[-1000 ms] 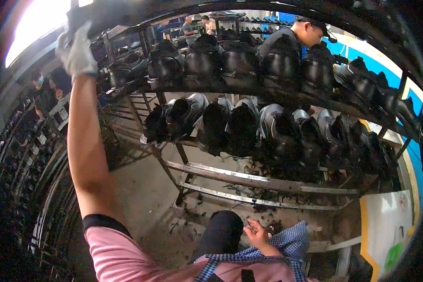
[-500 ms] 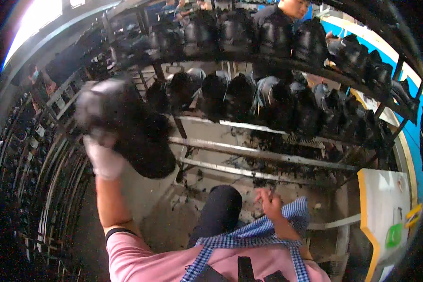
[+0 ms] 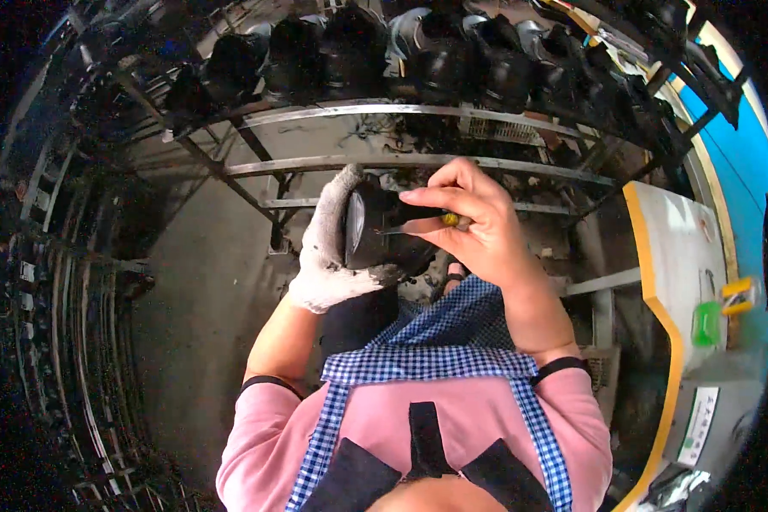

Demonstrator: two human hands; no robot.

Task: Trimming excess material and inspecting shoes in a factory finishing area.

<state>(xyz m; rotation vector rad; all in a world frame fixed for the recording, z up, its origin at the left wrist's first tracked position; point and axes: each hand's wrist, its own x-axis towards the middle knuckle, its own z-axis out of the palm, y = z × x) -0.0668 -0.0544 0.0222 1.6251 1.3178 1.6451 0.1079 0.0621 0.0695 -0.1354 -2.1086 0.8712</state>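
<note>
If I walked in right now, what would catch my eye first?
At the centre, a white-gloved left hand grips a black shoe while the bare right hand works a small tool against it. Behind them, a metal rack carries rows of black shoes along the top.

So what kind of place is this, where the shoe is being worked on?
Most likely a shoe factory or footwear workshop. Metal racks hold rows of black shoes, and the gloved left hand holds one black shoe while the right hand puts a small tool to it.
</note>
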